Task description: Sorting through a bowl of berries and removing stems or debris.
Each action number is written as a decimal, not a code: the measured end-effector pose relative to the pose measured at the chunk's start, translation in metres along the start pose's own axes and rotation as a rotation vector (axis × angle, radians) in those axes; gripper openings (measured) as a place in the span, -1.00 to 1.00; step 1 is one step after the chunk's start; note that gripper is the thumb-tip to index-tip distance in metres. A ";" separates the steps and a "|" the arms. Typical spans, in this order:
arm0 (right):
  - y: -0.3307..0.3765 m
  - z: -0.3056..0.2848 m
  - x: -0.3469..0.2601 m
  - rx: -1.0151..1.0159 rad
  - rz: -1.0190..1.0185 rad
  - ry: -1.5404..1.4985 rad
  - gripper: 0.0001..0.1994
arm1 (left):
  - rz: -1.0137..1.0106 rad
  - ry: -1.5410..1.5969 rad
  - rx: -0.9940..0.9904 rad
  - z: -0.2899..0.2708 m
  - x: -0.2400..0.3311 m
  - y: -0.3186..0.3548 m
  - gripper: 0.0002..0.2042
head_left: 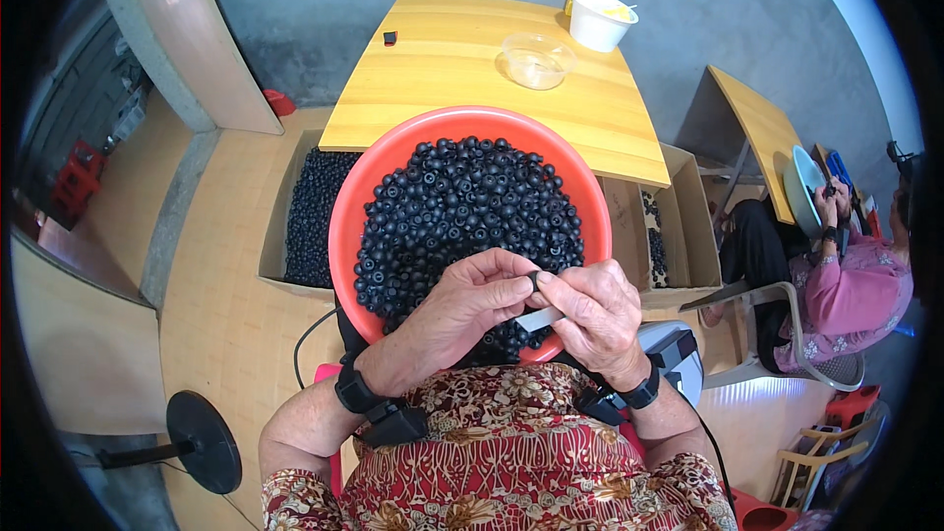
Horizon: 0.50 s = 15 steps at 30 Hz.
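Note:
In my lap, against the table's near edge, a wide red basin holds many small black round rubber-like parts with holes in them. Over the basin's near side, my left hand is closed, pinching one small black part between thumb and forefinger. My right hand touches the same part with its fingertips. Its fingers also grip a flat grey blade-like strip, which points left and lies just below the part. The strip's other end is hidden in the hand.
On the yellow wooden table stand a clear bowl, a white tub and a small black-red item. Cardboard boxes flank the basin. At right, a seated person works at a light-blue basin. A black round base stands left.

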State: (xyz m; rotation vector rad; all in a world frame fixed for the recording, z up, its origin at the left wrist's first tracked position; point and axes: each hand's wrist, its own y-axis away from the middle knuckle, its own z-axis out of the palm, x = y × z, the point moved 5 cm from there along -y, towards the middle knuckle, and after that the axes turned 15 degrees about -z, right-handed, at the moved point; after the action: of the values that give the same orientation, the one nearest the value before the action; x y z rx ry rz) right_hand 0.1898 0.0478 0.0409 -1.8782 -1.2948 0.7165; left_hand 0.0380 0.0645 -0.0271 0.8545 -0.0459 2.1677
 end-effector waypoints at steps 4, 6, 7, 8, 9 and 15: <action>-0.001 0.001 -0.003 -0.002 -0.023 0.009 -0.51 | 0.038 0.024 0.017 -0.004 -0.003 -0.001 -0.84; 0.000 0.002 -0.002 0.003 -0.006 0.005 -0.57 | 0.043 0.028 0.029 -0.007 -0.003 -0.001 -0.85; 0.003 0.003 0.000 0.022 -0.012 -0.011 -0.59 | 0.046 0.020 0.016 -0.007 -0.002 -0.001 -0.85; 0.005 0.003 0.001 0.041 -0.018 -0.027 -0.62 | 0.048 0.012 0.003 -0.006 -0.001 -0.001 -0.85; 0.003 0.001 0.000 0.042 -0.019 -0.026 -0.62 | 0.049 0.009 0.002 -0.004 0.000 0.000 -0.85; -0.001 -0.010 0.009 -0.002 0.069 0.062 -0.65 | 0.078 0.010 0.042 -0.001 0.004 0.004 -0.86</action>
State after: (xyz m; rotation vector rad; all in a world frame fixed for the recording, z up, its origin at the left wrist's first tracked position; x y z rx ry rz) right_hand 0.2003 0.0538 0.0467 -1.9391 -1.1970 0.6871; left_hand 0.0327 0.0643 -0.0250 0.8790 -0.0293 2.2532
